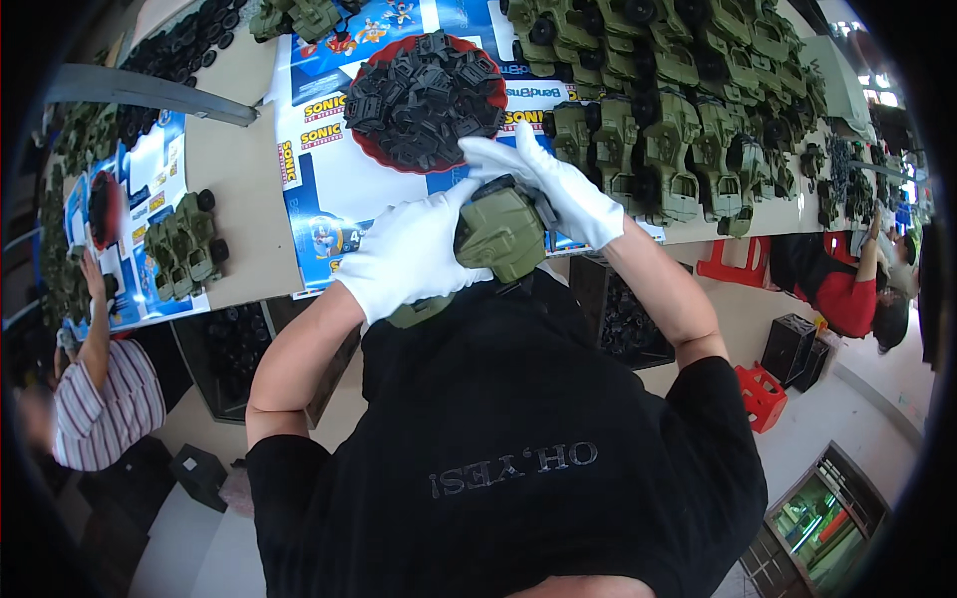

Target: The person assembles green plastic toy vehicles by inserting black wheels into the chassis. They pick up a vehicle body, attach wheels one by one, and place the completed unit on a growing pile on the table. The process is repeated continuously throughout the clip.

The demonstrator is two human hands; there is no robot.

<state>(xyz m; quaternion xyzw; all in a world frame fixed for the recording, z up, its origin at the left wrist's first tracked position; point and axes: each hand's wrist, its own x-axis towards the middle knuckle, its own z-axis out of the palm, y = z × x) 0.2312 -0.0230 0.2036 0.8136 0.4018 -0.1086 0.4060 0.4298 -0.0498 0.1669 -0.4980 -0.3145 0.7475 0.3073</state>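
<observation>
Left hand (407, 249) clasps toy car (501, 236); right hand (563, 192) spread beside it | likely light, stiff | hold by sides

Green vehicle (501, 234) showing matt plastic. Left glove (409, 251), right glove (566, 191) looking like soft cloth. Black parts (424, 100) showing dull plastic. Red basin (370, 149) shining, glossy plastic. Printed sheet (334, 181) looking like smooth paper.

Beige table (244, 199), printed sheet (329, 184), green toy vehicles (670, 130), black wheels (184, 48)
</observation>
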